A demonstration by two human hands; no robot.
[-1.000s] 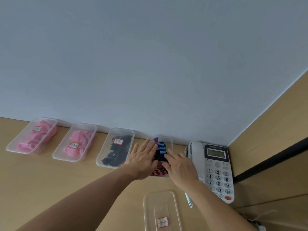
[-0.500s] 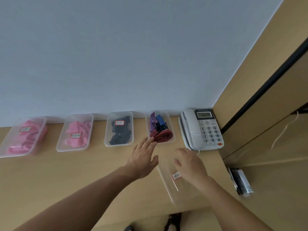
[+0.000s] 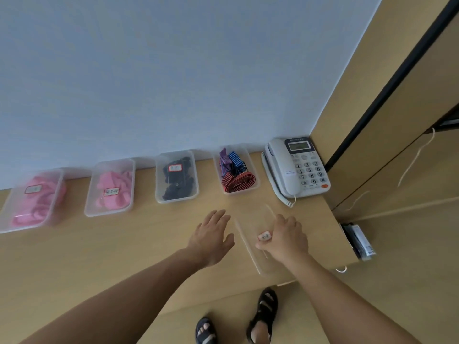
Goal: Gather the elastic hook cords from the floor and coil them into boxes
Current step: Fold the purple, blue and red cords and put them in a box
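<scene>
A clear box (image 3: 253,167) by the wall holds coiled elastic cords (image 3: 237,181), striped red, blue and purple, and has no lid on it. Nearer to me, a clear lid (image 3: 244,229) with a red-bordered label (image 3: 264,236) lies tilted near the table's front edge. My right hand (image 3: 284,240) grips that lid at the label, fingers curled over it. My left hand (image 3: 213,235) hovers just left of the lid, fingers spread, holding nothing.
Three lidded clear boxes stand along the wall: two with pink items (image 3: 32,202) (image 3: 111,187) and one with black items (image 3: 176,177). A white desk phone (image 3: 296,167) sits at the table's right end. My sandalled feet (image 3: 263,316) show below the table edge.
Both hands drew back from the cord box toward the table's front. My right hand has closed on the clear lid; my left hand stays open beside it.
</scene>
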